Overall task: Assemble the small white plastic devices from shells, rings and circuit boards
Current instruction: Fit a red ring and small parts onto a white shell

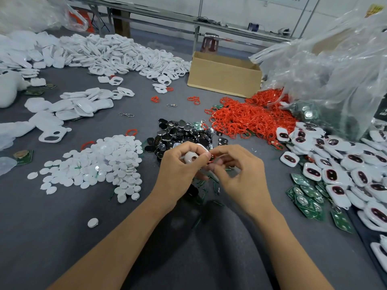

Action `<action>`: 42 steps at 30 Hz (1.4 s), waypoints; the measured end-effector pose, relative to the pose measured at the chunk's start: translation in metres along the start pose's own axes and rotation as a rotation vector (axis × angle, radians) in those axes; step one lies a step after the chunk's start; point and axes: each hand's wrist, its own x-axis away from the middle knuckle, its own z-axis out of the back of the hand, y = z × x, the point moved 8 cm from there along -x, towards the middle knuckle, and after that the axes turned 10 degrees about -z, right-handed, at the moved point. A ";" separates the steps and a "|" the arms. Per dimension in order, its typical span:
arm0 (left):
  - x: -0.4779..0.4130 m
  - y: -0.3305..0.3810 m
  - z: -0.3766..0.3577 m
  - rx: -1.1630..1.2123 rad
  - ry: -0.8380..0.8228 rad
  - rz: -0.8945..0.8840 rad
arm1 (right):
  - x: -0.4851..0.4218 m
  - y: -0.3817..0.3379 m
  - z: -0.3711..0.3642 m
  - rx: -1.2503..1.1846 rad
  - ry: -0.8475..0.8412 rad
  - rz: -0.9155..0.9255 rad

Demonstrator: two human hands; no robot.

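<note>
My left hand curls round a white shell, thumb and fingertips clamped on its edges, just above the desk near its front middle. My right hand has bent fingers, thumb and forefinger pinching a red ring at the shell's right edge; the other fingers blur. Beyond lie white discs and dark shiny pieces, then the heap of red rings, then a cardboard box.

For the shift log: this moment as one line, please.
phase: ring fitting | left hand: grips small white plastic shell | right hand: pinches thin red ring at shell | over: grey table
</note>
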 end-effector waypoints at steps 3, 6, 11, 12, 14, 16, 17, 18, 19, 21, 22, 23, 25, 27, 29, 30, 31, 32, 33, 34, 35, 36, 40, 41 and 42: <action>0.002 -0.005 -0.001 0.041 0.003 0.056 | 0.003 -0.007 -0.004 0.208 0.042 0.128; 0.003 -0.010 -0.003 0.060 -0.020 0.094 | 0.004 -0.008 -0.003 0.269 0.076 0.163; 0.003 -0.014 -0.001 0.144 0.021 0.159 | -0.001 0.001 0.013 0.076 0.162 -0.027; 0.003 -0.014 -0.001 0.141 0.026 0.158 | -0.003 0.007 0.015 -0.007 0.167 -0.108; 0.003 -0.016 -0.003 0.139 0.033 0.163 | -0.005 0.016 0.015 -0.136 0.149 -0.221; 0.004 -0.019 -0.005 0.140 0.021 0.197 | -0.006 0.021 0.013 -0.188 0.128 -0.273; 0.005 -0.020 -0.008 0.139 -0.001 0.216 | -0.006 0.023 0.010 -0.201 0.115 -0.288; 0.007 -0.021 -0.010 0.141 -0.030 0.234 | -0.005 0.024 0.007 -0.214 0.099 -0.298; 0.008 -0.021 -0.013 0.151 -0.055 0.249 | -0.004 0.024 0.004 -0.227 0.083 -0.305; 0.009 -0.022 -0.015 0.185 -0.072 0.283 | -0.004 0.026 0.001 -0.254 0.064 -0.319; 0.009 -0.023 -0.016 0.208 -0.071 0.298 | -0.004 0.027 0.000 -0.263 0.059 -0.319; 0.009 -0.024 -0.016 0.234 -0.069 0.312 | -0.004 0.027 -0.001 -0.270 0.054 -0.313; 0.009 -0.025 -0.017 0.275 -0.062 0.333 | -0.004 0.028 -0.002 -0.292 0.044 -0.301; 0.009 -0.025 -0.018 0.290 -0.060 0.334 | -0.005 0.030 -0.004 -0.317 0.021 -0.298; 0.010 -0.026 -0.018 0.295 -0.064 0.323 | -0.005 0.032 -0.005 -0.326 0.002 -0.294; 0.011 -0.027 -0.018 0.299 -0.069 0.320 | -0.006 0.032 -0.005 -0.332 -0.002 -0.290; 0.011 -0.027 -0.019 0.308 -0.080 0.322 | -0.005 0.031 -0.005 -0.341 -0.002 -0.284; 0.011 -0.028 -0.019 0.326 -0.094 0.327 | -0.005 0.030 -0.004 -0.345 0.002 -0.273; 0.011 -0.028 -0.021 0.354 -0.107 0.336 | -0.005 0.029 -0.003 -0.341 0.011 -0.259; 0.012 -0.028 -0.022 0.390 -0.116 0.348 | -0.005 0.027 -0.003 -0.330 0.021 -0.244; 0.012 -0.028 -0.023 0.430 -0.120 0.362 | -0.005 0.026 -0.002 -0.319 0.031 -0.233; 0.012 -0.029 -0.023 0.465 -0.119 0.376 | -0.005 0.026 -0.002 -0.312 0.039 -0.226; 0.012 -0.032 -0.021 0.503 -0.087 0.407 | -0.004 0.026 -0.003 -0.307 0.013 -0.228; 0.012 -0.033 -0.021 0.495 -0.083 0.410 | -0.004 0.026 -0.004 -0.311 0.001 -0.234; 0.013 -0.034 -0.021 0.484 -0.080 0.412 | -0.004 0.027 -0.004 -0.316 -0.008 -0.241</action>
